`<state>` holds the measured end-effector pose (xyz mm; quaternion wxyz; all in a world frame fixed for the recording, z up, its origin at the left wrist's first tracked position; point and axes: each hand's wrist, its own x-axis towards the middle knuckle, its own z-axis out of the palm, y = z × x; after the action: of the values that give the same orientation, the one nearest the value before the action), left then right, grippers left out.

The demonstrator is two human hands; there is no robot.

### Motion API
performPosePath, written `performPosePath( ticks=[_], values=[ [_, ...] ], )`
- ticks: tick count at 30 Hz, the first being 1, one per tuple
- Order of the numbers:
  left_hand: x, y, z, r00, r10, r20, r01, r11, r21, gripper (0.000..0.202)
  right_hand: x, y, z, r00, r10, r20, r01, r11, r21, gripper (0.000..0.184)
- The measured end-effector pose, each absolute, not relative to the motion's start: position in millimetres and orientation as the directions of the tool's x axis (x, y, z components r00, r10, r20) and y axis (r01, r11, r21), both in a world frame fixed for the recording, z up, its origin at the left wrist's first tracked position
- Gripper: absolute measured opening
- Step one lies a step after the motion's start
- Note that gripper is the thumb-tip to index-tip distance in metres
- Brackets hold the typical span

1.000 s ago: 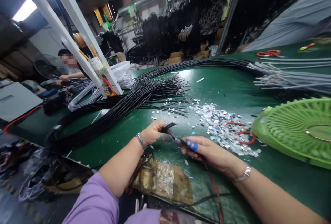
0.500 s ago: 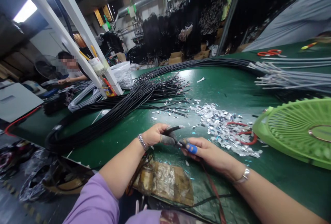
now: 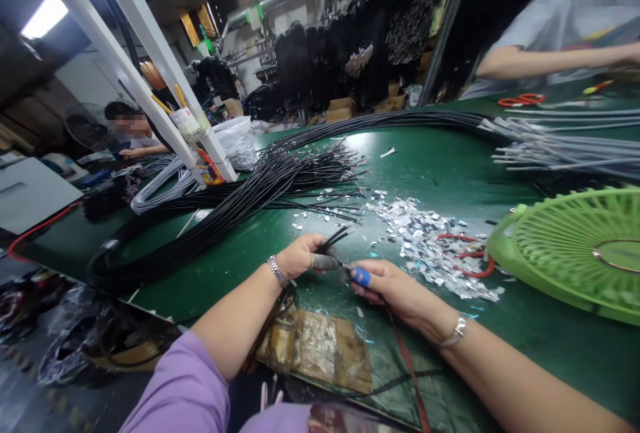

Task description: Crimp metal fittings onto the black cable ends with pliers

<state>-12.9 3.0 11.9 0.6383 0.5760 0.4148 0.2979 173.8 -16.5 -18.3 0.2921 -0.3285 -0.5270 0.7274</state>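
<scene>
Thin black cables [image 3: 337, 237] stick up out of my left hand [image 3: 306, 259], whose fingers are closed round them. My right hand [image 3: 375, 281], a blue wrap on one finger, pinches at the cable end just right of the left hand. The fingertips of both hands nearly meet, and exactly what lies between them is too small to make out. Beyond them a large bundle of black cables [image 3: 240, 209] lies in a curve across the green table, its stripped ends pointing right. A heap of silvery foil scraps [image 3: 425, 239] lies past my right hand.
A green fan [image 3: 575, 253] stands at the right, beside red-handled pliers [image 3: 477, 263] in the scraps. Grey cables [image 3: 560, 146] and red scissors [image 3: 521, 100] lie farther back. A taped cardboard piece [image 3: 325, 349] is at the near edge. White posts [image 3: 150, 66] rise left. Two co-workers sit across.
More cable tips now show fanned out above my left hand. My right hand has shifted slightly left. A co-worker in a grey shirt has leaned into view at the upper right.
</scene>
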Motion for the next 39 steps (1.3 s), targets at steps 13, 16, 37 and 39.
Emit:
performPosePath(
  ticks=[13,16,37,39],
  values=[
    [-2,-6,10,0.287,0.946,-0.151,0.406,0.022,0.913,0.031,184,-4,-18,-0.175,0.981,-0.082,-0.118,-0.104,-0.988,0.038],
    [-1,-8,10,0.305,0.951,-0.052,0.491,-0.110,0.864,0.023,185,-6,-18,-0.175,0.982,0.071,0.039,0.079,-0.996,0.032],
    [-3,-5,3,0.369,0.925,-0.095,0.596,-0.157,0.787,0.025,186,-10,-19,-0.233,0.942,0.240,0.322,0.308,-0.895,0.017],
    [-3,-5,3,0.372,0.922,-0.105,0.601,-0.153,0.785,0.025,187,-10,-20,-0.245,0.938,0.245,0.311,0.315,-0.897,0.017]
  ],
)
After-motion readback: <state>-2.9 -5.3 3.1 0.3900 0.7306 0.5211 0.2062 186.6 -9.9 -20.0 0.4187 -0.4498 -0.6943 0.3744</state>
